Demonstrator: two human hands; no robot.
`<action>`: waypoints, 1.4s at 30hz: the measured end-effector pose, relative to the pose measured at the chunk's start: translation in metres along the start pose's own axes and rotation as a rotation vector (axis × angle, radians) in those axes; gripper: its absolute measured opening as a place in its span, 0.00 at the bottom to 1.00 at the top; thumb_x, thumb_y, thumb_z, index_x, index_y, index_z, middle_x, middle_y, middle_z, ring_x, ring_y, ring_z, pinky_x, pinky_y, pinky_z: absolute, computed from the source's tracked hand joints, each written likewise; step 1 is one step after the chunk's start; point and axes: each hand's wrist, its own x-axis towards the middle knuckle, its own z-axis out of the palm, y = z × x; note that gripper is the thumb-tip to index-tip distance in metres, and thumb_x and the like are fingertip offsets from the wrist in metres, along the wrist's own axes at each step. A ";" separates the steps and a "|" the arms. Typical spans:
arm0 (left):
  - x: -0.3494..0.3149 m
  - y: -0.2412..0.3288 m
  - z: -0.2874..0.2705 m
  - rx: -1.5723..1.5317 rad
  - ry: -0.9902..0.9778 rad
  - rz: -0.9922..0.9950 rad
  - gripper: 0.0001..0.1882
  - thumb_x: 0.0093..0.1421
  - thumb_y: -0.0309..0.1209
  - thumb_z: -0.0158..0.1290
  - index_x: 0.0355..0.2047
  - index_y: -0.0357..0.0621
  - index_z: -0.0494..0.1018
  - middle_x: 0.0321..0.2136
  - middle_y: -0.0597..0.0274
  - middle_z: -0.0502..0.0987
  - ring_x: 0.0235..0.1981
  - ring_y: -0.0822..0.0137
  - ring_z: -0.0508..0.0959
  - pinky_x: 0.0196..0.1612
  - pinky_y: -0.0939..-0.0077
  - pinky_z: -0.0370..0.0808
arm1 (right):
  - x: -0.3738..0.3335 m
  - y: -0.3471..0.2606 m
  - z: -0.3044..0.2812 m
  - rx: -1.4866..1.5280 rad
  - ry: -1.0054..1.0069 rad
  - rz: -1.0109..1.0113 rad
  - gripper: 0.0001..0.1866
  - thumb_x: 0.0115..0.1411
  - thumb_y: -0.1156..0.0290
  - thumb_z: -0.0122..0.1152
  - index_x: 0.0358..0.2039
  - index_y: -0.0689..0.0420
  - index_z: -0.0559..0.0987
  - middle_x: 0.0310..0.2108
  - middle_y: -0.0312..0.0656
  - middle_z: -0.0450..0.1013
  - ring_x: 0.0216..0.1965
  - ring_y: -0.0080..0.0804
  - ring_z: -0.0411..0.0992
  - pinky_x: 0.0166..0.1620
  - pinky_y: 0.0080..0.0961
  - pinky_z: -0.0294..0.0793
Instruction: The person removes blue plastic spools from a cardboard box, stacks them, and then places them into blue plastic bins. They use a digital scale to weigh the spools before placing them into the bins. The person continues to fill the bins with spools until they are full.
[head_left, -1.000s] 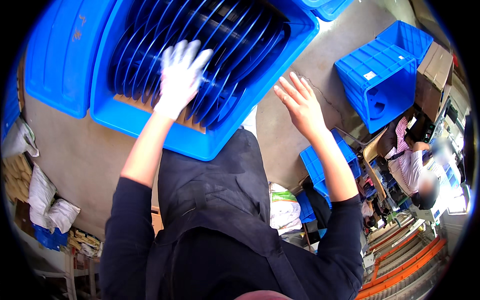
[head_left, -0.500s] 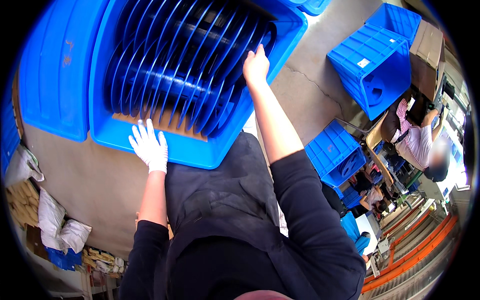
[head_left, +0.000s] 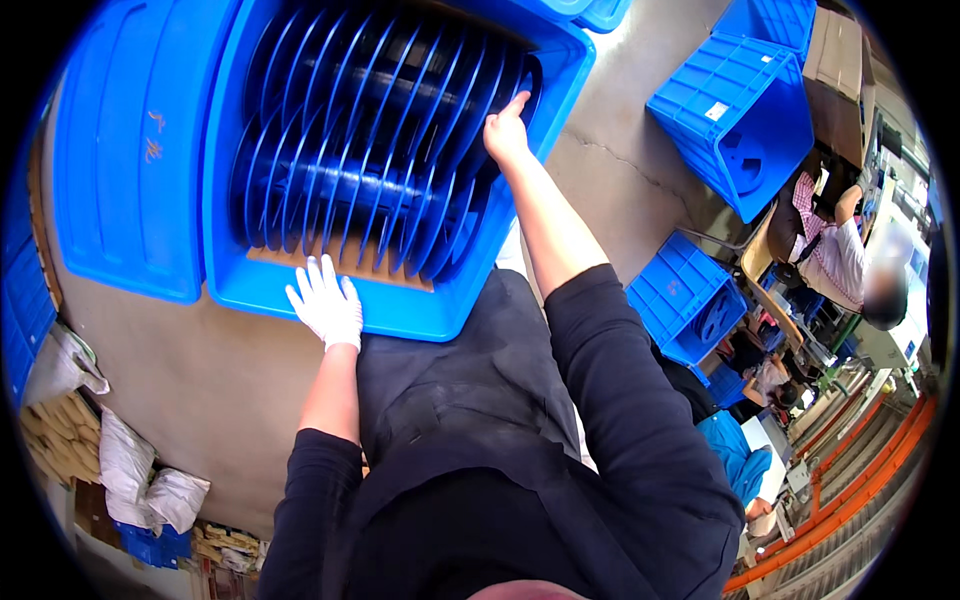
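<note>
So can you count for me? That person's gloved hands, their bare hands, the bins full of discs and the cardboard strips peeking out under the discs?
Gloved hands: 1, the left hand
Bare hands: 1, the right hand
Bins full of discs: 1, the blue bin
Cardboard strips: 1, the brown strip
Total: 4

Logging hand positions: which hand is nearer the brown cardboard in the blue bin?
Left. The gloved left hand is at the bin's near rim, close to the cardboard; the right hand is farther off, at the right end of the dark discs.
</note>
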 end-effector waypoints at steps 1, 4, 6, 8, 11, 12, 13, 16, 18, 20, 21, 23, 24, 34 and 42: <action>0.002 0.001 -0.003 0.003 -0.017 0.001 0.28 0.67 0.47 0.35 0.67 0.59 0.56 0.68 0.66 0.54 0.69 0.61 0.51 0.69 0.53 0.38 | 0.000 -0.005 -0.008 0.090 -0.084 0.145 0.41 0.63 0.68 0.48 0.68 0.64 0.38 0.44 0.64 0.73 0.45 0.55 0.75 0.48 0.41 0.74; 0.001 -0.001 0.004 0.009 -0.003 0.001 0.28 0.67 0.47 0.35 0.66 0.59 0.56 0.68 0.67 0.54 0.69 0.62 0.51 0.69 0.53 0.37 | -0.006 0.021 0.003 0.031 0.188 -0.023 0.43 0.63 0.66 0.50 0.67 0.67 0.35 0.35 0.62 0.76 0.39 0.56 0.76 0.47 0.44 0.73; -0.001 -0.002 0.004 0.014 -0.019 -0.009 0.28 0.67 0.47 0.35 0.66 0.59 0.56 0.68 0.67 0.54 0.69 0.62 0.51 0.69 0.53 0.37 | -0.030 0.021 0.012 0.141 0.226 -0.043 0.41 0.62 0.69 0.52 0.67 0.67 0.42 0.55 0.64 0.67 0.54 0.56 0.69 0.59 0.39 0.65; 0.000 -0.001 0.003 0.018 -0.023 -0.007 0.28 0.67 0.46 0.35 0.66 0.59 0.56 0.68 0.67 0.54 0.69 0.62 0.51 0.69 0.53 0.37 | -0.046 0.032 0.023 0.208 0.142 -0.022 0.40 0.61 0.71 0.52 0.67 0.68 0.44 0.60 0.62 0.61 0.59 0.55 0.65 0.62 0.36 0.61; 0.000 -0.002 0.007 0.014 -0.011 -0.006 0.28 0.67 0.46 0.35 0.66 0.59 0.57 0.67 0.67 0.56 0.69 0.62 0.52 0.69 0.53 0.38 | -0.058 0.023 0.028 0.053 0.172 -0.008 0.35 0.61 0.71 0.52 0.65 0.70 0.51 0.42 0.64 0.74 0.43 0.56 0.75 0.50 0.41 0.73; 0.000 -0.002 0.009 0.008 0.002 -0.002 0.28 0.66 0.46 0.36 0.66 0.58 0.58 0.67 0.67 0.56 0.69 0.62 0.52 0.69 0.53 0.38 | -0.061 0.016 0.026 0.011 0.193 -0.009 0.33 0.62 0.71 0.52 0.64 0.70 0.54 0.37 0.63 0.76 0.40 0.56 0.76 0.46 0.41 0.75; -0.001 -0.003 0.011 0.003 0.016 0.001 0.28 0.66 0.45 0.36 0.66 0.58 0.58 0.67 0.67 0.57 0.68 0.62 0.53 0.69 0.52 0.38 | -0.059 0.013 0.026 -0.018 0.209 -0.027 0.30 0.62 0.71 0.51 0.62 0.70 0.58 0.36 0.62 0.76 0.39 0.56 0.77 0.46 0.42 0.75; 0.000 -0.002 0.011 -0.022 0.058 0.022 0.28 0.65 0.45 0.37 0.65 0.57 0.59 0.66 0.67 0.59 0.68 0.62 0.55 0.69 0.52 0.39 | -0.044 0.011 0.024 -0.098 0.242 -0.041 0.22 0.63 0.71 0.50 0.55 0.69 0.66 0.33 0.61 0.77 0.38 0.56 0.77 0.44 0.43 0.76; 0.000 -0.003 0.012 -0.023 0.057 0.023 0.28 0.65 0.45 0.37 0.65 0.57 0.60 0.66 0.67 0.59 0.67 0.62 0.55 0.69 0.52 0.39 | -0.036 0.012 0.024 -0.144 0.222 -0.010 0.17 0.63 0.72 0.49 0.50 0.68 0.70 0.32 0.60 0.77 0.37 0.56 0.77 0.43 0.44 0.77; 0.001 -0.003 0.012 -0.027 0.052 0.023 0.28 0.65 0.45 0.37 0.65 0.57 0.60 0.66 0.67 0.59 0.67 0.62 0.55 0.69 0.52 0.39 | -0.038 0.016 0.029 -0.102 0.300 0.007 0.14 0.63 0.73 0.47 0.46 0.66 0.71 0.32 0.59 0.77 0.37 0.57 0.77 0.43 0.45 0.76; 0.001 -0.003 0.011 -0.030 0.047 0.021 0.27 0.65 0.45 0.37 0.64 0.57 0.60 0.66 0.67 0.59 0.67 0.62 0.55 0.69 0.52 0.39 | -0.041 0.017 0.032 -0.067 0.338 -0.004 0.14 0.62 0.74 0.47 0.46 0.66 0.71 0.32 0.59 0.77 0.37 0.57 0.77 0.43 0.45 0.76; -0.001 -0.004 0.010 -0.032 0.041 0.017 0.27 0.65 0.44 0.37 0.64 0.57 0.60 0.66 0.67 0.59 0.67 0.62 0.55 0.69 0.51 0.39 | -0.053 0.016 0.041 0.024 0.367 0.045 0.17 0.59 0.78 0.47 0.50 0.64 0.69 0.30 0.60 0.76 0.37 0.60 0.76 0.42 0.46 0.75; -0.001 -0.004 0.009 -0.032 0.034 0.021 0.27 0.65 0.44 0.37 0.64 0.57 0.60 0.66 0.67 0.59 0.67 0.62 0.56 0.69 0.51 0.39 | -0.062 0.020 0.053 0.035 0.342 0.076 0.21 0.57 0.81 0.49 0.53 0.62 0.65 0.31 0.61 0.76 0.37 0.61 0.75 0.42 0.47 0.74; 0.000 -0.002 0.003 -0.048 0.004 0.033 0.27 0.66 0.44 0.36 0.64 0.56 0.61 0.65 0.67 0.60 0.67 0.63 0.56 0.69 0.53 0.38 | -0.057 0.045 0.083 0.255 0.499 -0.015 0.28 0.60 0.73 0.56 0.59 0.65 0.59 0.48 0.60 0.73 0.50 0.54 0.73 0.53 0.38 0.71; 0.001 -0.004 0.006 -0.053 0.019 0.043 0.27 0.65 0.43 0.36 0.64 0.56 0.62 0.65 0.67 0.60 0.66 0.63 0.57 0.69 0.52 0.39 | -0.049 0.013 0.037 0.115 0.379 0.102 0.17 0.63 0.67 0.55 0.48 0.64 0.72 0.36 0.60 0.77 0.40 0.57 0.76 0.46 0.43 0.74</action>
